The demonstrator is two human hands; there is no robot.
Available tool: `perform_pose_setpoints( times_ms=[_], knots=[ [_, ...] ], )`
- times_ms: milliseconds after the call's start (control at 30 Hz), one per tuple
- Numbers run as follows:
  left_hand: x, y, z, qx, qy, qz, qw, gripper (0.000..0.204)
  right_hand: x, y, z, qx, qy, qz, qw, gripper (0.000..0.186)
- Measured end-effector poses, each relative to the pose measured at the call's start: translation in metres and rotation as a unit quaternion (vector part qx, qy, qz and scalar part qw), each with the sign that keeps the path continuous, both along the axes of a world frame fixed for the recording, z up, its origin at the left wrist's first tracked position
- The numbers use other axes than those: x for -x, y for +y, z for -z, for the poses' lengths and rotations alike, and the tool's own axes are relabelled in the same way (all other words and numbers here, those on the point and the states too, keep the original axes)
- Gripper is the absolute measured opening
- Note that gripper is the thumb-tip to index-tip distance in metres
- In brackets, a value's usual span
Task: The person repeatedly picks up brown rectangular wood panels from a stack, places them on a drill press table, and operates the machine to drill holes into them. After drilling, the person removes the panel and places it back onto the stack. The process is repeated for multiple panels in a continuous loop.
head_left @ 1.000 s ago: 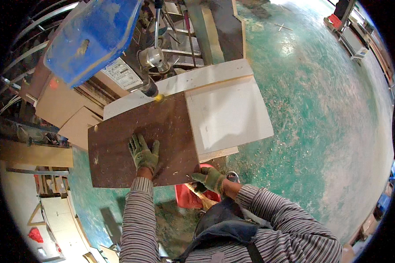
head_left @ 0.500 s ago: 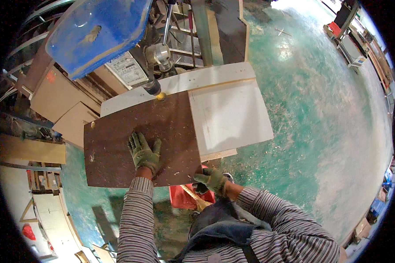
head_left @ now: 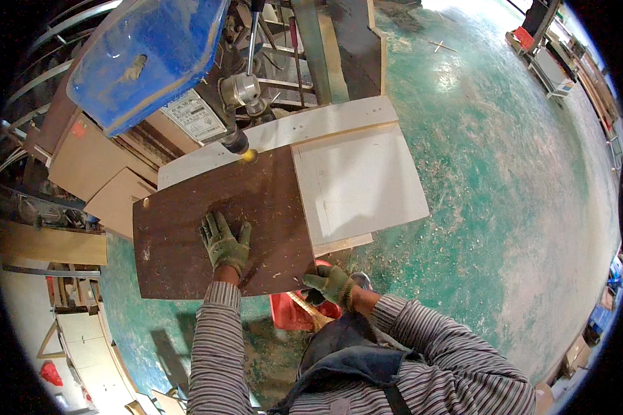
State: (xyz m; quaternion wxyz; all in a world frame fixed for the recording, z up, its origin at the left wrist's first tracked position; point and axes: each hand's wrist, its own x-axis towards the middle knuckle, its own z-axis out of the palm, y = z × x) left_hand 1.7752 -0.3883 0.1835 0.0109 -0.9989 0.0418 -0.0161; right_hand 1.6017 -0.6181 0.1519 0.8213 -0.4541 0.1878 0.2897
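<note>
A dark brown board (head_left: 180, 228) lies on a white worktable, sprinkled with wood chips. My left hand (head_left: 226, 242), in a green work glove, rests flat on the board with its fingers spread. At the near right corner, my right hand (head_left: 331, 285), gloved alike, grips the board's edge with the thumb on top; its other fingers are partly hidden. A drill press with a blue cover (head_left: 149, 59) stands beyond. Its yellow-tipped drill bit (head_left: 248, 156) is at the board's far edge; whether it touches the wood I cannot tell. A round hole (head_left: 145, 203) shows near the far left corner.
The white worktable (head_left: 363, 183) extends right of the board. Below its near edge sits a red bin (head_left: 291, 312) with a brush-like tool (head_left: 315, 315). Brown panels (head_left: 93, 152) lean at the left. Chips litter the green floor (head_left: 457, 228).
The whole view has shifted slightly. Both hands keep their places on the board, and I see no clear movement of the board on the table.
</note>
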Motion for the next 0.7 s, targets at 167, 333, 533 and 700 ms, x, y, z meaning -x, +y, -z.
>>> perform_pose_setpoints(
  times_ms=[167,333,533,700],
  knots=[
    [0.000,0.000,-0.003,0.004,0.010,-0.005,1.000,0.092,-0.001,0.001,0.003,-0.009,0.031,-0.015,0.999,0.028],
    [0.003,-0.006,-0.009,-0.002,0.042,-0.017,0.999,0.093,-0.020,-0.032,-0.019,0.279,-0.065,-0.270,0.919,0.030],
    [0.004,-0.001,-0.024,0.019,0.052,-0.024,0.998,0.094,-0.144,-0.149,-0.151,0.611,-0.481,0.081,0.624,0.035],
    [0.006,0.008,-0.023,0.033,0.025,-0.029,0.999,0.094,-0.317,-0.137,-0.321,0.476,-0.662,0.220,0.535,0.036]
  ],
)
